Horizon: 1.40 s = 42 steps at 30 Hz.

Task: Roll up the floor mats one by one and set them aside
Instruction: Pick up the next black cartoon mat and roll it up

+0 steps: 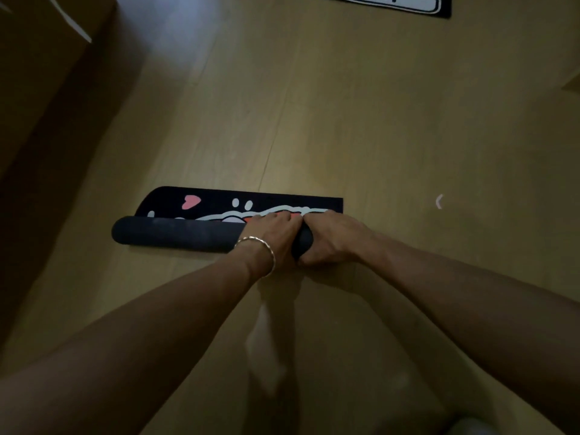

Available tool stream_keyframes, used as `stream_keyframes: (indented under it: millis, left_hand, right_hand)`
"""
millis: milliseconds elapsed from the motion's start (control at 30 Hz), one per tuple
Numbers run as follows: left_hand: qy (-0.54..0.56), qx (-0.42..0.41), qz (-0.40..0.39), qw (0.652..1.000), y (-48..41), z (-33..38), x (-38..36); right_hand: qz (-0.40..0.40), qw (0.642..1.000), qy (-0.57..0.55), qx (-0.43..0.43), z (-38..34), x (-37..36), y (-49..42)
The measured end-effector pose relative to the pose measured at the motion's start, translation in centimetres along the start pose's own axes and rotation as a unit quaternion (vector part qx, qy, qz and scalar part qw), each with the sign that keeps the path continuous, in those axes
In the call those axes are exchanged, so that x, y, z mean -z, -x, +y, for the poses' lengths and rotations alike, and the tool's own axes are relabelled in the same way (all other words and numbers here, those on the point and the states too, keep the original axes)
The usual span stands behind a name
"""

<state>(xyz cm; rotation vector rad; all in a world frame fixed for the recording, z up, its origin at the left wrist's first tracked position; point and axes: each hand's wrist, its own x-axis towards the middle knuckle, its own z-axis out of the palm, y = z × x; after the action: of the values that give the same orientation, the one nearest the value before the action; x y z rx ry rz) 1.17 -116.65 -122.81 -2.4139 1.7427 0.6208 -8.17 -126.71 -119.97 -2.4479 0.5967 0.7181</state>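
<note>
A black floor mat (175, 232) with a pink heart and white cartoon print lies on the wooden floor, most of it wound into a dark roll. A narrow strip of the printed side still lies flat beyond the roll. My left hand (272, 238), with a bracelet on the wrist, grips the roll right of its middle. My right hand (332, 238) clasps the roll's right end, touching the left hand. A second black and white mat (408, 3) lies flat at the top edge of the view, partly cut off.
A brown cardboard box (47, 89) stands along the left side. The light wooden floor (345, 120) stretches between the two mats. A small pale mark (439, 201) sits on the floor to the right. A grey object (558, 426) shows at the bottom right corner.
</note>
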Motion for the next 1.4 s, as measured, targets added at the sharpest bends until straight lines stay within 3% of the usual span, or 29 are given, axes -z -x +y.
stream_keyframes:
  millis: [200, 367, 500, 567, 733, 933, 1100, 1233, 1300, 1400]
  left_hand:
    - [0.029, 0.017, -0.015, 0.999, -0.5, -1.0, 0.7]
    - [-0.032, -0.001, -0.036, 0.999, 0.1, -0.3, 0.3]
    - [0.027, 0.011, -0.037, 0.999, -0.6, -0.8, 0.6]
    - [0.036, 0.005, -0.035, 0.999, -0.7, -1.0, 0.6]
    - [-0.035, -0.01, -0.012, 0.999, -0.3, -1.1, 0.1]
    - [0.007, 0.003, -0.009, 1.0, -0.9, -1.8, 1.7]
    - [-0.065, -0.028, -0.002, 0.997, -0.1, -2.6, 1.3]
    - [-0.06, -0.006, -0.004, 0.998, -0.8, -3.3, 1.3]
    - [-0.046, -0.009, -0.009, 0.999, -1.0, -3.3, 1.3]
    - [-0.04, -0.029, -0.011, 0.999, -0.5, -3.9, 1.2]
  right_hand:
    - [0.047, 0.994, 0.1, -0.001, -0.3, -1.1, -0.4]
    - [-0.06, 0.998, -0.007, -0.034, -0.4, 0.0, -0.6]
    - [0.048, 0.994, 0.098, -0.009, -1.0, -1.1, 0.0]
    - [0.061, 0.992, 0.106, -0.012, -1.0, -1.4, -0.1]
    - [-0.072, 0.997, -0.007, -0.037, -0.4, 0.2, -1.2]
    - [0.073, 0.99, 0.117, 0.0, -0.8, -0.5, -0.5]
    - [-0.05, 0.997, -0.035, -0.046, -0.2, 0.9, -1.2]
    - [0.056, 0.993, 0.102, 0.021, -1.0, 0.3, -1.3]
    - [0.077, 0.99, 0.113, 0.035, -1.3, -0.1, -1.4]
    - [-0.009, 1.0, 0.012, -0.01, -0.5, 0.7, -1.7]
